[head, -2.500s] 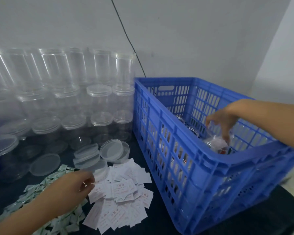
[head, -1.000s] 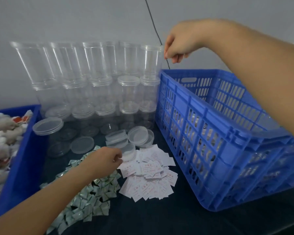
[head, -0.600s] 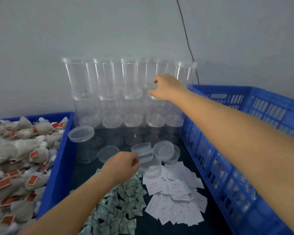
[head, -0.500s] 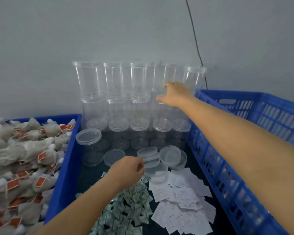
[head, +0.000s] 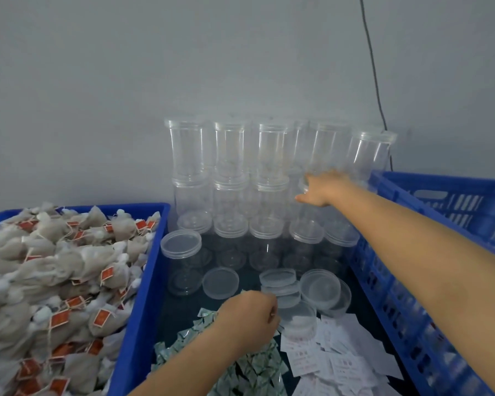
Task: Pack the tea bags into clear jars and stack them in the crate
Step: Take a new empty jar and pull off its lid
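Observation:
Clear lidded jars stand stacked in rows against the wall. My right hand reaches across to the stack, fingers and thumb curled round a clear jar in the upper rows; the hand is blurred. My left hand hovers with curled fingers over the green-white sachets; what it holds is hidden. Tea bags with red tags fill a blue bin on the left. The blue crate stands on the right, its inside out of view.
Loose lids and shallow lid stacks lie in front of the jars. One lidded jar stands by the bin. White paper labels are spread beside the sachets. A black cable runs down the wall.
My right hand came out of the crate, swung left and reached the jar stack. The view turned left, bringing the tea bag bin in. My left hand stayed over the sachets.

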{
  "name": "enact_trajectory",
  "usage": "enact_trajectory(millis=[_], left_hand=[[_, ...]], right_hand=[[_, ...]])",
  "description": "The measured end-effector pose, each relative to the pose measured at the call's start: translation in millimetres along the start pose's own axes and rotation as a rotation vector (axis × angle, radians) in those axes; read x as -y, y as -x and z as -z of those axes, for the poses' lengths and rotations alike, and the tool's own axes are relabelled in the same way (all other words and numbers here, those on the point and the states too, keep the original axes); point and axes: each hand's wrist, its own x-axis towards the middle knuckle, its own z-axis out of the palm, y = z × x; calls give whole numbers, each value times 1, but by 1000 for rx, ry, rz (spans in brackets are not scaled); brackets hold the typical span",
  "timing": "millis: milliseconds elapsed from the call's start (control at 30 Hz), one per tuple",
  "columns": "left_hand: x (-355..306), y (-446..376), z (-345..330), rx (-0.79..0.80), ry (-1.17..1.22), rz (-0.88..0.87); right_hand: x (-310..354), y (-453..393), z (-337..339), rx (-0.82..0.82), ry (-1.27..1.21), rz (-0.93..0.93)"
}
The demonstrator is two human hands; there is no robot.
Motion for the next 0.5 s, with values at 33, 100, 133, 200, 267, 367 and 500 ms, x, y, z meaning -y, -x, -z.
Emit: enact_trajectory(millis=[33, 100, 133, 200, 267, 367, 500], left_hand=[[0, 0, 0, 7, -5, 2], [-1, 0, 0, 15, -14, 1], [-2, 0, 0, 13, -17, -2], [-2, 1, 1, 4, -18, -7], [-2, 1, 1, -5, -17, -7], [-2, 2, 1, -39, -14, 2], [-5, -1, 5, -153, 60, 31]], right_hand=[[2, -1, 0, -4, 5, -1], [4, -2, 0, -16, -14, -7], [4, -2, 0, -19, -25, -12], [5, -3, 0, -26, -30, -32], [7, 0, 3, -38, -40, -51], [9, 9, 13, -43, -82, -55], [7, 32, 30, -43, -193, -61]])
